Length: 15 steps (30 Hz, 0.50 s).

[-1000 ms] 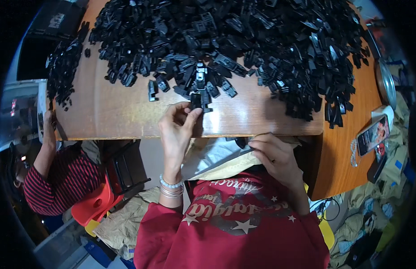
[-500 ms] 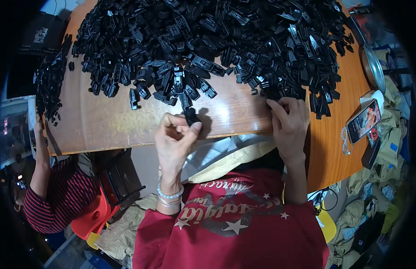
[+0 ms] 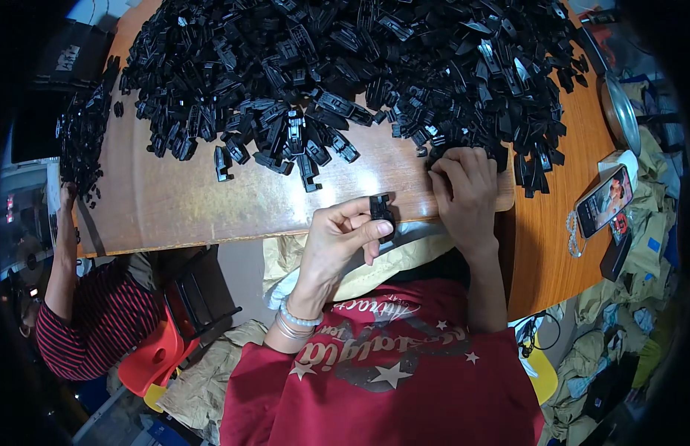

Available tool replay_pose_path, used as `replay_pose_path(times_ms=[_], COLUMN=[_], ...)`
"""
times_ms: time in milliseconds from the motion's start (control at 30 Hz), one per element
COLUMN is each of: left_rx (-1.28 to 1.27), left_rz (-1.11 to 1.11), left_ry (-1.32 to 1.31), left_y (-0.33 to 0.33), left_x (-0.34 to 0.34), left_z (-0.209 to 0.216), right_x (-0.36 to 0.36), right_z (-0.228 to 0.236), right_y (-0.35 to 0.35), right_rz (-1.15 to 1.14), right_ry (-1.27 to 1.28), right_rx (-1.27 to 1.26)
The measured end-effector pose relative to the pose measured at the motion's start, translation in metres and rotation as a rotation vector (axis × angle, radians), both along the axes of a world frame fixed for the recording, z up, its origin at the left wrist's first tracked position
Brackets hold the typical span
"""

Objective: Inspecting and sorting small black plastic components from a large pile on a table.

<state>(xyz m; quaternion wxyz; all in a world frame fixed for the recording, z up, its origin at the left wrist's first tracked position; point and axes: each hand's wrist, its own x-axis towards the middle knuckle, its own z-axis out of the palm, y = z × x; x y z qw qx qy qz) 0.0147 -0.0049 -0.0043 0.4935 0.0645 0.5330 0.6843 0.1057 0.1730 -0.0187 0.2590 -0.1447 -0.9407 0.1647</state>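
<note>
My left hand (image 3: 343, 232) pinches a small black plastic part (image 3: 380, 212) between thumb and fingers, just over the table's near edge. The part stands roughly upright, and its lower end is covered by my thumb. Farther right, my right hand (image 3: 467, 192) is at the near edge of a big heap of black plastic parts (image 3: 285, 67). Its fingers are bent together and point down among the small pieces there; what they hold, if anything, is hidden. One loose black part (image 3: 309, 175) lies at the heap's front, left of my hands.
The brown table (image 3: 174, 201) carries the heap. At the right are a phone (image 3: 603, 199) on a stand, a bead strap and a round metal dish (image 3: 620, 115). Another person in a striped shirt (image 3: 99, 320) reaches toward a smaller pile (image 3: 81, 141) at the left. A pale bag (image 3: 389, 267) lies below the table's edge.
My left hand has moved right and toward me with the black part, away from the loose part at the heap. My right hand has shifted slightly left and its fingers have drawn closer together.
</note>
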Motion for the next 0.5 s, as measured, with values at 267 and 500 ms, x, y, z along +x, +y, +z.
replay_pose_path(times_ms=[267,500], left_rx=[0.040,0.007], left_rz=[-0.011,-0.044], left_ry=[-0.064,-0.021], left_y=[0.001,0.002], left_x=[-0.001,0.003], left_z=[0.005,0.009], right_x=[0.009,0.008], right_z=[0.029,0.018], right_y=[-0.022,-0.029], right_rz=[0.322,0.335], right_ry=[0.206,0.211], right_rx=[-0.277,-0.227])
